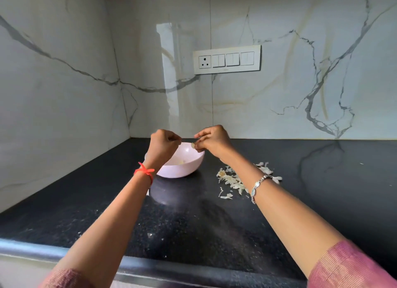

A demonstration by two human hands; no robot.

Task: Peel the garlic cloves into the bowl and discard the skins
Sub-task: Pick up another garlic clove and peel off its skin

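The garlic clove [193, 145] sits pinched at the fingertips of the right hand [211, 139], held in the air just above the near rim of the bowl [185, 170]. A thin strip of skin [187, 141] runs from it across the gap to the left hand [164, 142], whose thumb and fingertips are closed on the strip's far end. Both hands are therefore gripping, one on the clove and one on its skin.

The main risk, as I judge it, is the strip tearing partway, which would leave a patch stuck to the clove and call for another pick at it. A sharper pull could also pop the clove out of the fingertips. It would probably land in the bowl directly beneath, but with skin attached if the peel is not finished. The loose skin could also drop into the bowl rather than onto the pile, since the left hand hangs right over it.

Only a small pale, rounded end of the clove shows past the fingers. How much skin it carries cannot be told. The strip looks papery, narrow and taut.

Beneath the hands, the bowl is white and shallow, with a few pale peeled pieces [181, 162] at its bottom. To the right of the hands, under the right forearm, a scatter of discarded skins [233, 180] lies on the dark speckled tabletop [193, 223], close beside the bowl but not touching it.
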